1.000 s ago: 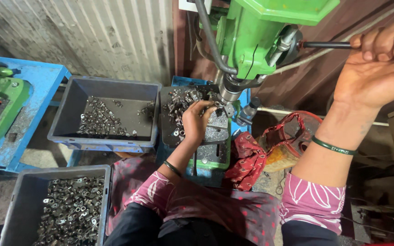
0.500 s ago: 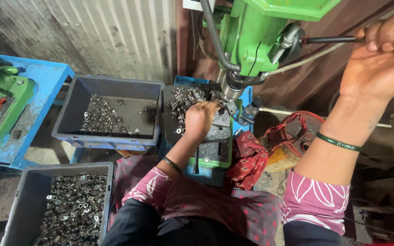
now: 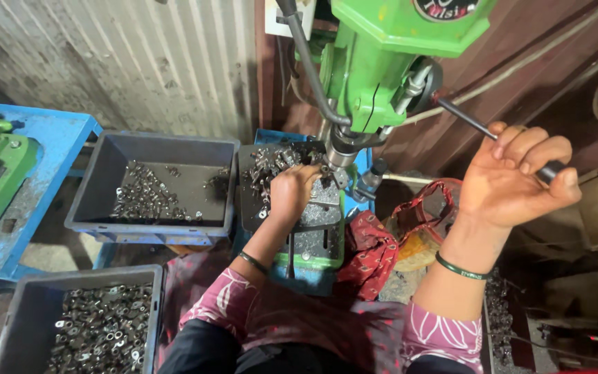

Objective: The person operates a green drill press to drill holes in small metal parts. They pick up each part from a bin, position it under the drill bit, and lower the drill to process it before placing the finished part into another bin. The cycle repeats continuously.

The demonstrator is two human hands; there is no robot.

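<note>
We found the right hand [image 3: 517, 181] closed around the drill press feed lever [image 3: 482, 131]. The left hand [image 3: 292, 194] gripped a small metal part under the spindle [image 3: 340, 156]. At 9 o'clock, the grey bin [image 3: 91, 208] held few parts; the 7 o'clock bin [image 3: 19, 312] remained full.

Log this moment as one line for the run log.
left hand: on drill table under spindle | right hand: gripping feed lever | green drill press

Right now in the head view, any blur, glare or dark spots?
Head view: mostly sharp, wide-angle bend at the edges; right hand on the lever handle is bright and slightly soft; left hand at the drill table is clear; lower right corner sits in deep shadow; no strong glare.
</note>
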